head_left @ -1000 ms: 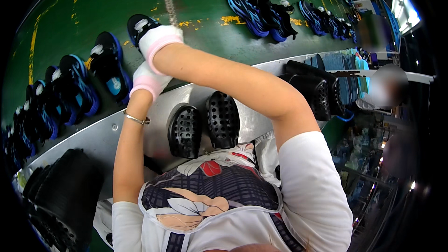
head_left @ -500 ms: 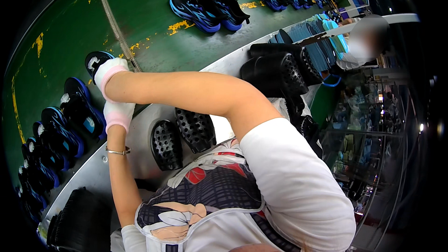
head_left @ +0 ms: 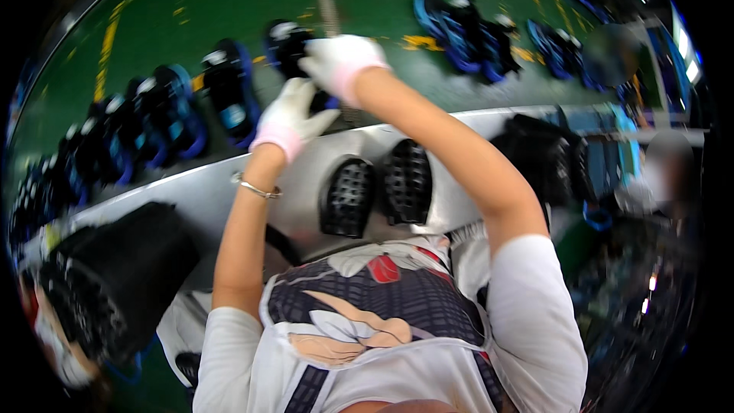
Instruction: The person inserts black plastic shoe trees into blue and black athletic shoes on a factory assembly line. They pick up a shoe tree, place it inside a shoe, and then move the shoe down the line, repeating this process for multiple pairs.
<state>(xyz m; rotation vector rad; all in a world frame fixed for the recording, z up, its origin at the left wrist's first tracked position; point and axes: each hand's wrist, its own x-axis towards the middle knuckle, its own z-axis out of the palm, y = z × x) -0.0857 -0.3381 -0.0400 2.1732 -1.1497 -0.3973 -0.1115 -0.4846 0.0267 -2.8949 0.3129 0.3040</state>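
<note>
Both my hands wear white gloves with pink cuffs and reach out over a green conveyor belt. My right hand is closed on a black and blue shoe lying on the belt. My left hand touches the near end of the same shoe from below. A thin bracelet circles my left wrist. Two black shoe soles lie tread-up, side by side, on the grey metal ledge close to my chest.
Several more black and blue shoes line the belt to the left, and others lie at the far right. Stacks of black soles sit at my lower left and at the right. Another person is at the right edge.
The view has swung back, so the belt and shoes sit more centred. Both hands stayed together on the same shoe throughout.
</note>
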